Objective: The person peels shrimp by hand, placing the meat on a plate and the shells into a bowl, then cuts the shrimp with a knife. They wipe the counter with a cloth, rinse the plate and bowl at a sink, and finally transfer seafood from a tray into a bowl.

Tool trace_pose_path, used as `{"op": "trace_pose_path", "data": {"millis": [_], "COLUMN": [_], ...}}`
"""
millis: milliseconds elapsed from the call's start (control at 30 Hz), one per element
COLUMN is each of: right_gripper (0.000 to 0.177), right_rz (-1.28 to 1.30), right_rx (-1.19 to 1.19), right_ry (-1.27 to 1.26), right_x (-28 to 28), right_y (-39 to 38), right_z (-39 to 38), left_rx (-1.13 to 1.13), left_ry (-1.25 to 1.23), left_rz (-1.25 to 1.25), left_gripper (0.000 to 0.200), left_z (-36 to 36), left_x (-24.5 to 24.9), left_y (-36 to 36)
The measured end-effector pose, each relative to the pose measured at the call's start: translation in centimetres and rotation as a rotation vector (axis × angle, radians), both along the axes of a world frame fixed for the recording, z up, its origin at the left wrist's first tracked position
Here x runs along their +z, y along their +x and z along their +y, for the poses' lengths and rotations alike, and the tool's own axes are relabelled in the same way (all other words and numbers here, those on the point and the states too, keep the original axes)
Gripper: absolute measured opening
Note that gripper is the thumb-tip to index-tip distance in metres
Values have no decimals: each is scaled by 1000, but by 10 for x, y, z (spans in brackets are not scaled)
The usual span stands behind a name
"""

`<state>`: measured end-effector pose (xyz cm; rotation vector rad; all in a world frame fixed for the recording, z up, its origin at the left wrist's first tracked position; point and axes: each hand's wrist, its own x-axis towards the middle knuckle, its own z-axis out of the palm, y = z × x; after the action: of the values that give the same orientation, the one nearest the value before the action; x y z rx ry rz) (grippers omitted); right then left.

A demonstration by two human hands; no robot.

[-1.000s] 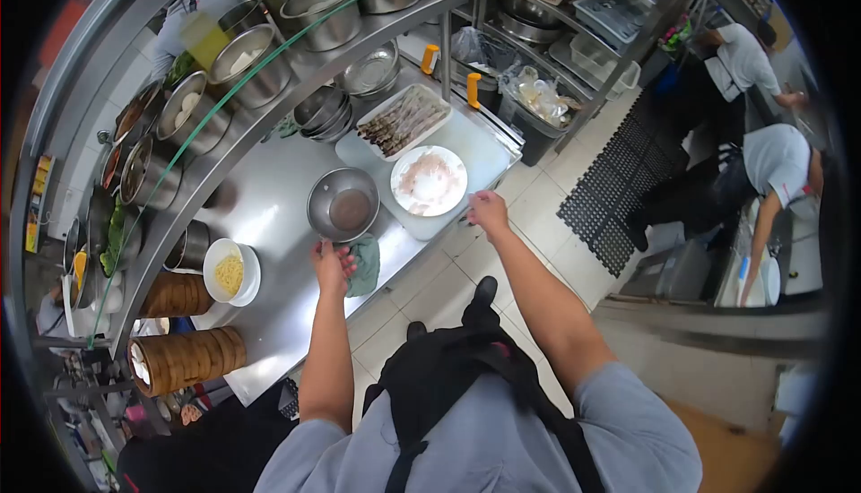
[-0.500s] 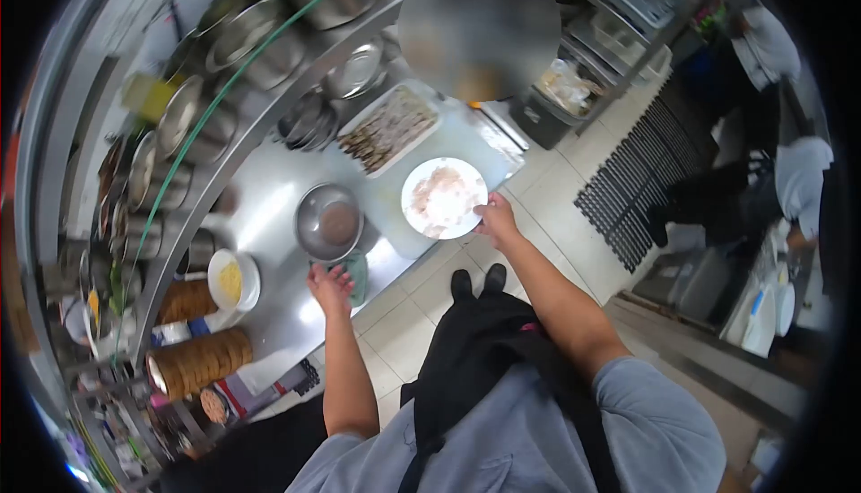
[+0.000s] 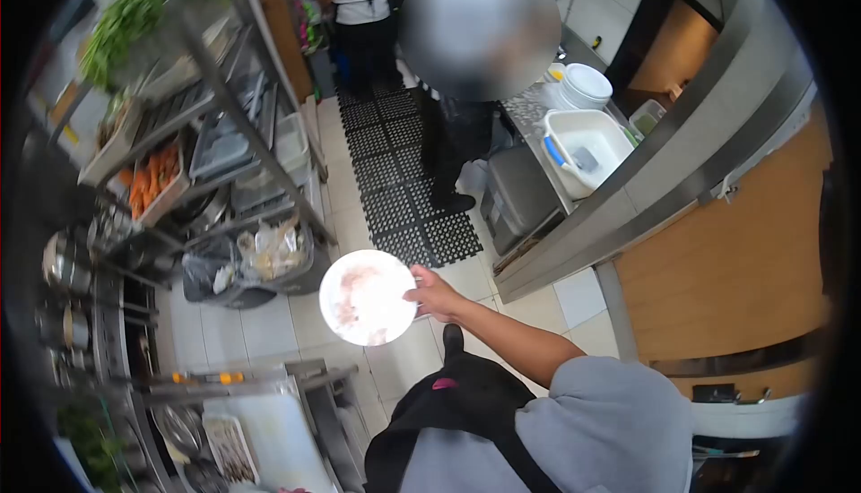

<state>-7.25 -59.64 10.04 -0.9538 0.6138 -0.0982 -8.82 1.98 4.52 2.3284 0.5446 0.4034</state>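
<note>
A white plate (image 3: 348, 307), smeared with pinkish-brown residue, is in my right hand (image 3: 437, 296). My fingers grip its right rim and hold it out over the tiled floor, in front of my body. My left hand is out of sight. At the bottom left, a tray of dark food pieces (image 3: 230, 448) lies beside a pale cutting board (image 3: 285, 444) on the steel counter.
A rubber mat (image 3: 408, 188) runs ahead along the floor towards two people. A steel rack (image 3: 238, 99) with carrots (image 3: 154, 179) stands left, above a bin (image 3: 309, 269). On the right are a white basin (image 3: 605, 130), stacked plates (image 3: 587, 85) and a grey bin (image 3: 520, 193).
My view and body have turned right, away from the counter towards the aisle. The plate has moved with my right hand off the counter's edge. My left hand has left the view.
</note>
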Motion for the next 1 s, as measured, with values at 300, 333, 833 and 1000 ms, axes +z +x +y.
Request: {"op": "trace_pose_path", "data": {"millis": [300, 333, 833, 1000], "right_gripper": [55, 55, 75, 66], "right_rz": [13, 15, 42, 39], "right_rx": [-441, -499, -323, -90], "right_ry": [3, -26, 63, 204], "right_x": [-24, -31, -72, -75], "right_y": [-48, -51, 71, 196], "right_z": [-212, -230, -335, -284], "left_rx": [-619, -662, -863, -775], "left_ry": [-469, -463, -508, -421], "left_rz": [316, 355, 503, 145], "left_gripper": [29, 29, 24, 29], "left_z": [-268, -295, -584, -604], "left_x": [-35, -29, -31, -10], "left_y": [122, 133, 300, 287]}}
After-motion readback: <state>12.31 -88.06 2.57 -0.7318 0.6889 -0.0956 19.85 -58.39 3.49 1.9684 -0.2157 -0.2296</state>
